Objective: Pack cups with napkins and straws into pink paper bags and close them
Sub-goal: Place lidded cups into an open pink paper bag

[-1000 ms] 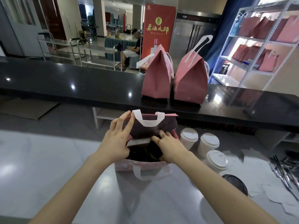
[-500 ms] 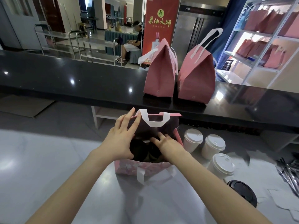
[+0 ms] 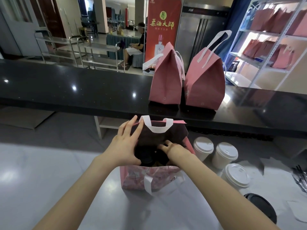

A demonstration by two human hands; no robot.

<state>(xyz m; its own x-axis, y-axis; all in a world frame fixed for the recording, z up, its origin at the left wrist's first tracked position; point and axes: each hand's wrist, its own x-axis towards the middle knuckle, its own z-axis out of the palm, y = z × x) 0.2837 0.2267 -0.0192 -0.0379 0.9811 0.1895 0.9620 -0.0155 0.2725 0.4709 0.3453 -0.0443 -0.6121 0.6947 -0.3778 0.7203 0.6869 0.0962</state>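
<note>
An open pink paper bag with white handles stands on the grey counter in front of me. My left hand grips the bag's left rim, fingers spread along the far flap. My right hand reaches down inside the bag, fingers resting on the dark-lidded cups within. Whether it grips anything is unclear. Three white-lidded cups stand just right of the bag. Two closed pink bags sit on the black bar top behind.
A black lid lies at the lower right, with straws and white napkins at the right edge. A white shelf rack at the back right holds more pink bags. A person sits far behind the bar.
My right hand has gone deeper into the bag. My left hand has slid up along the bag's left rim, and the view has moved closer.
</note>
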